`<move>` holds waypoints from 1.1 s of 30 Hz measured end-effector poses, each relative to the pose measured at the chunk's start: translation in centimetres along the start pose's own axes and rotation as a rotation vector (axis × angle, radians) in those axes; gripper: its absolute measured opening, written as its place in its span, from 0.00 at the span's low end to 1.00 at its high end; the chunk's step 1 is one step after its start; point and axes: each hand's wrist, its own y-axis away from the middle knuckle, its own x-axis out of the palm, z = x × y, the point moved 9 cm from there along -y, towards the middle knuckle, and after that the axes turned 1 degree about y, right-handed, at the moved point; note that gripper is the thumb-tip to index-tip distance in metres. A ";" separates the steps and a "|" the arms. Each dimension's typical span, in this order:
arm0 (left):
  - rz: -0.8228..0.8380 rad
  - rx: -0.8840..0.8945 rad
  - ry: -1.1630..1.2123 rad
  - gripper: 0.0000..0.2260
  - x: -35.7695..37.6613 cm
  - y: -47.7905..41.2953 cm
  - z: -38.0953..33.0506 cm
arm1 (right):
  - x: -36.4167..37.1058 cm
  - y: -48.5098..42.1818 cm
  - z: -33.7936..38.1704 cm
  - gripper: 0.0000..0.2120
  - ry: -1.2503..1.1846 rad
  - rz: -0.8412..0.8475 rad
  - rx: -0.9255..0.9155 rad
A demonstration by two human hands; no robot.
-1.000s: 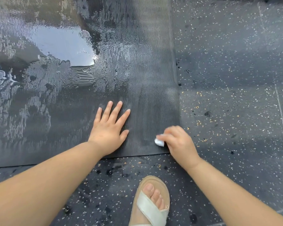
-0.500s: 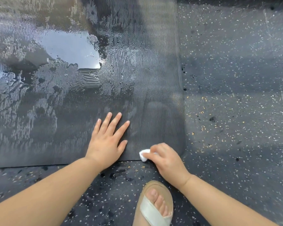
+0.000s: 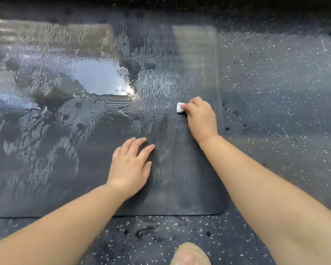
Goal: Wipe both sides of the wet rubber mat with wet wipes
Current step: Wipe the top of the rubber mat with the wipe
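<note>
Head view had the rubber mat lying flat in front of you. Its long axis ran left to right: the left end passed out of frame, and the rounded right end stopped just right of your right wrist. At far left the ribbed surface carried broad wet streaks. A little right of them, in the far half, sat a shining pool of water.

Your left hand lay flat on the near half with its fingers straight and slightly spread, grasping nothing and pressing the mat down. Right of it and farther from you, your right hand was curled round a small wadded wet wipe and held it against the mat close to the right end.

So the water lay left of both hands, and the pool sat left of the wipe across a band of beaded drops. I judged that the coming strokes had to travel leftward along the long axis, passing beyond your bracing hand. Only 1 side faced up, and the underside was not yet wiped. Right of the mat's end was speckled floor.
</note>
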 end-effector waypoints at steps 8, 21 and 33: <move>0.083 -0.078 -0.143 0.27 2.3 -5.4 2.2 | -0.3 14.1 2.6 0.13 -0.136 0.164 -0.401; 0.103 -0.047 -0.197 0.25 3.8 -4.8 2.8 | -0.1 -8.0 -3.4 0.10 0.073 -0.006 0.086; -0.112 -0.046 -0.036 0.24 -0.1 -6.2 0.6 | -2.2 12.2 -1.3 0.11 -0.135 0.048 -0.202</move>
